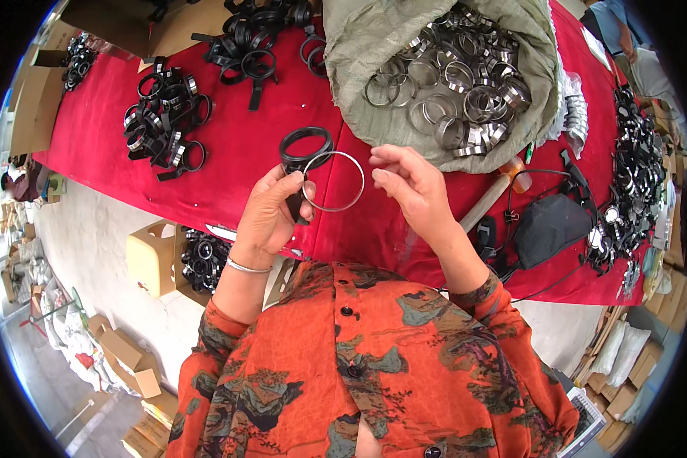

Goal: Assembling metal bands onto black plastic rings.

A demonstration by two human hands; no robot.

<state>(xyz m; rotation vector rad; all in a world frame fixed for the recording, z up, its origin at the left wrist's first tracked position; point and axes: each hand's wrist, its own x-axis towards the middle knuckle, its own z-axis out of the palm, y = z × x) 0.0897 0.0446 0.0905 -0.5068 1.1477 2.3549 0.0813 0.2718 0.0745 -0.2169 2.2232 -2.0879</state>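
Note:
My left hand (271, 210) holds a black plastic ring clamp (305, 145) by its tail, together with a thin metal ring (334, 182) pinched against it by the thumb. My right hand (412, 187) hovers just right of the metal ring with fingers apart and nothing in it. Both hands are above the near edge of a table covered in red cloth (240, 145). Behind them an open grey-green sack (374, 46) lies full of several shiny metal rings (458, 76).
Piles of black clamps (164, 118) lie on the cloth at left, top (256, 34) and far right (633, 175). A hammer (492, 195) and a black pouch (549, 225) sit at right. A box of black rings (202, 259) stands below the table; cardboard boxes (126, 355) on the floor.

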